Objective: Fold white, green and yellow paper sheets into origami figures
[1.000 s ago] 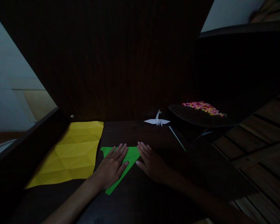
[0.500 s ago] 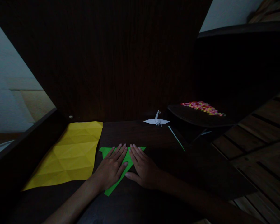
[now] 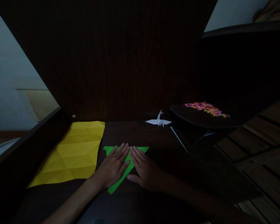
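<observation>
A green sheet of paper (image 3: 143,150), folded to a rough triangle, lies on the dark wooden surface (image 3: 128,133). Across its left and middle part my left hand (image 3: 114,166) rests flat, fingers stretched toward the far edge. My right hand (image 3: 144,169) lies with outstretched fingers on the paper's right side, its thumb near the slanted lower edge. The fingertips of the two hands almost meet at the top edge. Both palms hide much of the paper, whose lower corner shows below my left hand.
Left of my hands spreads a creased yellow sheet (image 3: 77,155). A white paper crane (image 3: 159,122) stands by the back panel (image 3: 130,62), near a thin paper strip (image 3: 178,138). Small pink, red and yellow pieces (image 3: 206,109) cover part of a corner shelf (image 3: 193,119) at right.
The whole view has shifted slightly, so things appear a little farther right. My right fingertips sit slightly lower on the green paper; both hands stay flat on it.
</observation>
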{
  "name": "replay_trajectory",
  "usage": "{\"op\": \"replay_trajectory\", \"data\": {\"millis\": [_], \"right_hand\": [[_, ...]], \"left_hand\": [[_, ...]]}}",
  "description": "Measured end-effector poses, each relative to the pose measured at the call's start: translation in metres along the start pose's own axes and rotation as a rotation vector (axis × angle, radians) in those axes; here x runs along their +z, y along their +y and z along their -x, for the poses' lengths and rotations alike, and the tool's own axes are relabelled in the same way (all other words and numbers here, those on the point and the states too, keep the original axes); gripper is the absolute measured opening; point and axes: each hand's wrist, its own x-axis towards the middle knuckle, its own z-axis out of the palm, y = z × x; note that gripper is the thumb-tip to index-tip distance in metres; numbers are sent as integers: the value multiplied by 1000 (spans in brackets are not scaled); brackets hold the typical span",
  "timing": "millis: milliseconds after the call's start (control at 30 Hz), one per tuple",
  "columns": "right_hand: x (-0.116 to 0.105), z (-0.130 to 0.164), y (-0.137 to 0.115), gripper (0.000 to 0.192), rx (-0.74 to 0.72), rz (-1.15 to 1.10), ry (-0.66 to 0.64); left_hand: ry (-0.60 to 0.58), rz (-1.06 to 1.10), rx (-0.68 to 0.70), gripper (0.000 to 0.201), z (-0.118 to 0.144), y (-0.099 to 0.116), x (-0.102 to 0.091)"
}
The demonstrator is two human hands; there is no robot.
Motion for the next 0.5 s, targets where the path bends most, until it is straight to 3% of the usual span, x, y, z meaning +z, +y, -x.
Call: {"op": "replay_trajectory", "data": {"millis": [500], "right_hand": [[0,13,21,77,-9,39,-24]], "left_hand": [[35,-21,-22,59,4,-9,3]]}}
